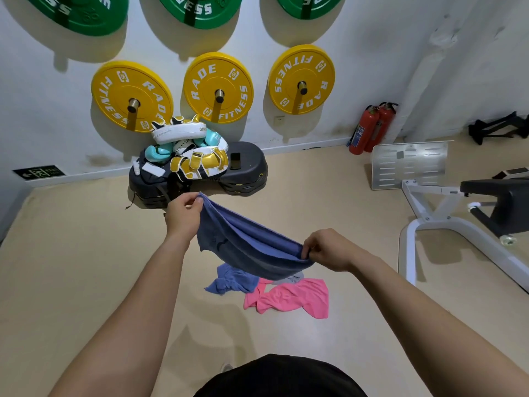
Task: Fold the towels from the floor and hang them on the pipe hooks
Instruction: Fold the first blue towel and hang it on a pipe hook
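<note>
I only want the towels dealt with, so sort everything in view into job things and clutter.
Job: held blue towel, pinched by left hand and right hand; crumpled blue towel and pink towel on the floor.

Lying about: yellow plates, green plates, fire extinguishers, boxing pads, phone, bench.

Bright, even light comes from above; the 3 yellow plates [201, 81] throw soft shadows down the wall [400, 53]. The picture is sharp, but wide-angle bending curves the edges.
</note>
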### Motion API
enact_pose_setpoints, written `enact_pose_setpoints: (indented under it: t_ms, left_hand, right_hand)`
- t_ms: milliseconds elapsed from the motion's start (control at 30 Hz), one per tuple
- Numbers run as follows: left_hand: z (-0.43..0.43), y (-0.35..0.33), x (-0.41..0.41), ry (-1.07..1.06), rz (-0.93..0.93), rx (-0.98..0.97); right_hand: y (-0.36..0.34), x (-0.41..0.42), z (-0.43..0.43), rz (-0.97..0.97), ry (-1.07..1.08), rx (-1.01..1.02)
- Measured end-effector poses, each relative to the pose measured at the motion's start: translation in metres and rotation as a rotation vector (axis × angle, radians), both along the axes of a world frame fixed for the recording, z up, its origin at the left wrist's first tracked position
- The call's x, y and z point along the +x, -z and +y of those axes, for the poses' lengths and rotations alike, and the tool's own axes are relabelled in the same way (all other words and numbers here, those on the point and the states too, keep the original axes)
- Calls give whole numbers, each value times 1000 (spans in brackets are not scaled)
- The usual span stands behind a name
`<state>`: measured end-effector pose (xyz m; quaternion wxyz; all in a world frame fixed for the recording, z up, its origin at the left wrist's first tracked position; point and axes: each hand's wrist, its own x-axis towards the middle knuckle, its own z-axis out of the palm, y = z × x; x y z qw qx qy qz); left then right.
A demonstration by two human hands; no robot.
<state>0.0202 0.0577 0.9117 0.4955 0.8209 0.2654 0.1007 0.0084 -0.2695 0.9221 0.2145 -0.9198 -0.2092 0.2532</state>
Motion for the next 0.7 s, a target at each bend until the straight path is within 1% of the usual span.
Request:
enact_pose_setpoints:
  t_ms: [167, 333, 433, 533, 600, 700]
  left_hand:
    - [4, 3, 3, -34, 17, 20]
    - [11, 7, 6, -102, 37, 16]
    - [11, 11, 5, -129, 38, -4]
    - [9, 16, 2, -146, 43, -78]
    - [9, 20, 1, -155, 49, -137]
    - [6, 22, -2, -167, 47, -187]
  right_hand:
    - [-3, -2, 1, -30, -4, 18]
    - [-3, -5, -5, -55, 76, 139]
    - [-1, -1, -7, -133, 180, 189]
    - [-1, 5, -9, -224, 303, 264]
    - [-1, 9, -11, -259, 304, 238]
    - [-5, 21, -16, -261, 289, 166]
